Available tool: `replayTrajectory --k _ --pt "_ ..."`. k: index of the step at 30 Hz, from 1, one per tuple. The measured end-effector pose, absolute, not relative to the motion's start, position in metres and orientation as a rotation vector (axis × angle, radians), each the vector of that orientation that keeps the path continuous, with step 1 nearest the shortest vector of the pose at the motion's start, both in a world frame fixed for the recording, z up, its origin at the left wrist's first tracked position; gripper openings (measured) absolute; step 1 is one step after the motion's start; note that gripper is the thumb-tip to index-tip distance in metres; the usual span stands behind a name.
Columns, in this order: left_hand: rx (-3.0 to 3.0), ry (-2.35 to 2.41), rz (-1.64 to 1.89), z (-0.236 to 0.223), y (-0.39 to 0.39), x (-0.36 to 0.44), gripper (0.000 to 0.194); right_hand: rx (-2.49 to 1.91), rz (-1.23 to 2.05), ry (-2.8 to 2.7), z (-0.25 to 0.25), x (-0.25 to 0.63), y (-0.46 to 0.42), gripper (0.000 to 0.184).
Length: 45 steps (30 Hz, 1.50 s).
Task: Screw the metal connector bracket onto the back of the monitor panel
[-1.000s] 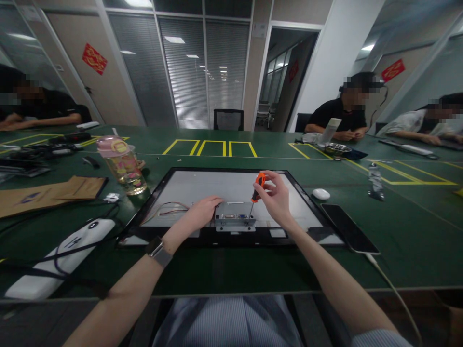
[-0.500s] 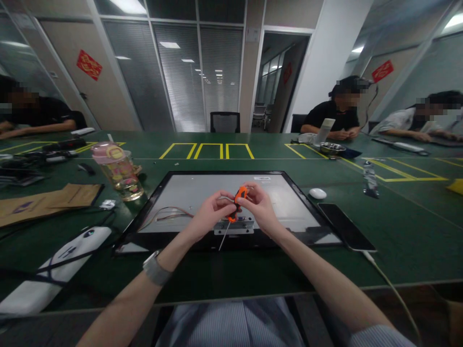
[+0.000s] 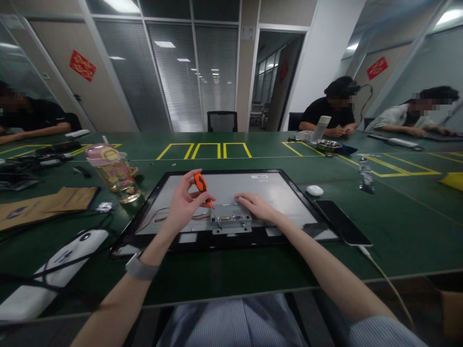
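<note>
My left hand (image 3: pixel 186 200) is closed on an orange-and-black screwdriver (image 3: pixel 201 185), its shaft slanting down to the metal bracket box (image 3: pixel 230 226). The tip is at the left end of the bracket; whether it sits in a screw I cannot tell. My right hand (image 3: pixel 255 206) lies with fingers stretched out over the back right of that box, holding nothing. Both hands are above a flat display panel (image 3: pixel 217 185) with a grey back and black frame, lying on the table. Thin wires (image 3: pixel 159 217) run from the box's left side.
A drink cup with a straw (image 3: pixel 114 173), brown paper packets (image 3: pixel 54 205) and a white power bank-like device (image 3: pixel 68 265) with dark cables are on the left. On the right lie a white case (image 3: pixel 314 190) and a cabled phone (image 3: pixel 342 221). Several people sit across the green table (image 3: pixel 398 226).
My left hand has moved left with the screwdriver, its tip now at the bracket's left end. My right hand has let go of the screwdriver and come down onto the box.
</note>
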<state>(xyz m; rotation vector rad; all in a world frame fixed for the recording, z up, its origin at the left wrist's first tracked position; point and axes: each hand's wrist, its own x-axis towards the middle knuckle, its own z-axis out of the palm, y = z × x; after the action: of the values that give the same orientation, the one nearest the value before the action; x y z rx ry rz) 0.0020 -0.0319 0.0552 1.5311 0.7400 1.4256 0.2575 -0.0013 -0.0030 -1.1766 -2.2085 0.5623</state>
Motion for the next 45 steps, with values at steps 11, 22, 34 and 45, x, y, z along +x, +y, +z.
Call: replayTrajectory --k 11,22,34,45 --pt "1.667 0.866 1.505 0.04 -0.029 0.011 0.054 -1.162 0.488 -2.285 -0.011 0.253 0.001 0.06" --pt "1.694 0.855 1.514 0.039 -0.03 0.009 0.053 -1.159 0.461 -2.294 -0.009 0.252 0.001 0.059" --pt "1.954 0.846 1.387 0.039 -0.04 0.013 0.048 -1.152 0.518 -2.266 -0.017 0.254 0.005 0.051" --pt "1.935 0.911 1.817 0.049 -0.044 0.015 0.013 -1.13 0.587 -2.312 -0.016 0.261 0.003 0.044"
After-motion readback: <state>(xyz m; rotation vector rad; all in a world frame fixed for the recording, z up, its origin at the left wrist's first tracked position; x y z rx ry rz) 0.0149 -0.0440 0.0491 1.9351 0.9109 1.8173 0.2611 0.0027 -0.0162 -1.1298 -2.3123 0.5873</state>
